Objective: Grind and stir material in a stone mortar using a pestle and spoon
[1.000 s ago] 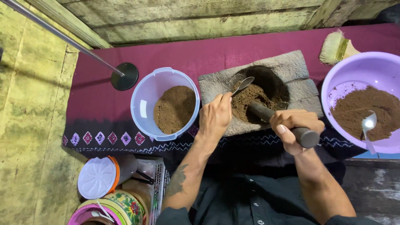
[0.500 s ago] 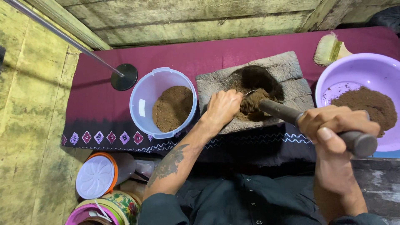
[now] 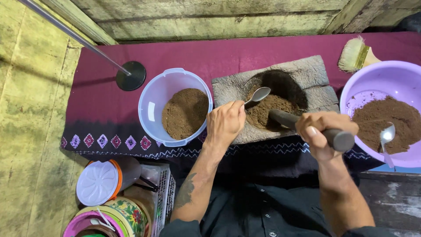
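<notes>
Stone mortar, middle of the surface, holds loose brown powder; likely heavy, stays put. Left hand pinches a light metal spoon by its handle, bowl over the powder. Right hand wraps the dark pestle, probably weighty, best held at its outer end. White tub left, purple basin right, both close by.

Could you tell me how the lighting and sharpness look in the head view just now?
In the head view, soft even light; the stone mortar hollow lies in deep shadow; the spoon in the left hand glints; the pestle end by the right hand looks slightly soft.
</notes>
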